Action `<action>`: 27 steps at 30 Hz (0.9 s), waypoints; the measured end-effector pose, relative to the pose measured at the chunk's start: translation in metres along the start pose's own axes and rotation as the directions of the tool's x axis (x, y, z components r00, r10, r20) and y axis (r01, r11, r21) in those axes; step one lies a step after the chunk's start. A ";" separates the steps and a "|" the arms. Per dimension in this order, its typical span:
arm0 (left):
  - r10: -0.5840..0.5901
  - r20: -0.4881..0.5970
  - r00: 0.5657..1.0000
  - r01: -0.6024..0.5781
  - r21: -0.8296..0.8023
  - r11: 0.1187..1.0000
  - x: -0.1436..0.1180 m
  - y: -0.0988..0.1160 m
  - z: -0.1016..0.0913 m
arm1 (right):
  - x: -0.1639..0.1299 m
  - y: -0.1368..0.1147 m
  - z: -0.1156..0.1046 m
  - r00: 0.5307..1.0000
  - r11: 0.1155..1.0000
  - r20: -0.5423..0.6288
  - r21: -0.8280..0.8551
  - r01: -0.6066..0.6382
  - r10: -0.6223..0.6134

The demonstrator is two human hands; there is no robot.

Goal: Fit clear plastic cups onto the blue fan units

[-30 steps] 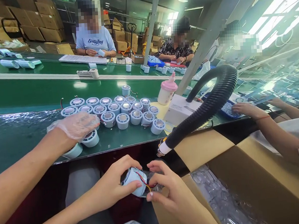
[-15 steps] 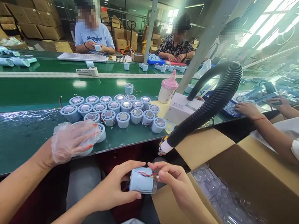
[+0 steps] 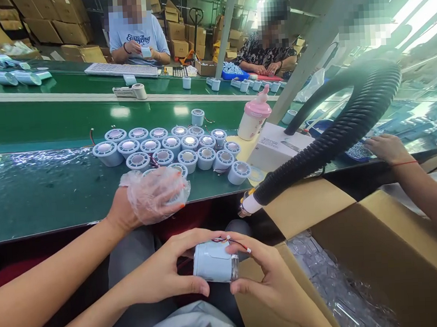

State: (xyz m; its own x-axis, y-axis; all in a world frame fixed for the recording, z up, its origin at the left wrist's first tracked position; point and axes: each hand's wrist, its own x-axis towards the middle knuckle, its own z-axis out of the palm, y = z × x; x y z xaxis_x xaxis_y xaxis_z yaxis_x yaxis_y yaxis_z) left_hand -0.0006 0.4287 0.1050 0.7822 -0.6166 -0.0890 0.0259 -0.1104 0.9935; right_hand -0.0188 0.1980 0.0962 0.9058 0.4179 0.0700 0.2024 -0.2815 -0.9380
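My left hand [image 3: 166, 276] and right hand [image 3: 272, 278] clamped on a pale blue cylinder [image 3: 214, 261], long axis level, clear end pointing right, red wires [image 3: 233, 240] on top

About seventeen pale-blue cylinders [image 3: 187, 158] on the belt, one pink-capped bottle [image 3: 253, 120], one black hose [image 3: 348, 122].

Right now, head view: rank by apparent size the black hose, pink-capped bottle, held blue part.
1. black hose, by far largest
2. held blue part
3. pink-capped bottle
The last two look alike; the part sits nearer the camera, so unsure.
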 end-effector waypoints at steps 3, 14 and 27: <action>0.054 0.031 0.998 -0.056 0.095 0.994 0.000 0.002 -0.002 | -0.004 0.000 0.002 0.994 0.978 0.010 0.174 -0.112 0.112; 0.038 0.044 0.998 -0.049 0.284 0.957 -0.005 -0.004 -0.004 | -0.002 -0.007 0.007 0.950 0.786 0.135 0.535 -0.310 0.282; 0.180 0.099 0.979 -0.201 0.268 0.942 -0.001 -0.007 -0.002 | 0.001 -0.002 0.018 0.897 0.687 0.092 0.610 -0.394 0.433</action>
State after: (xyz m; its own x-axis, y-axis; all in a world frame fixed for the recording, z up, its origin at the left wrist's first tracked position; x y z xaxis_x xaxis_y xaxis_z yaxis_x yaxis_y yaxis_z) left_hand 0.0002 0.4316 0.0985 0.7088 -0.7002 0.0851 -0.2992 -0.1892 0.9353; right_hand -0.0248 0.2142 0.0920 0.8656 0.3326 -0.3744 -0.4452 0.1687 -0.8794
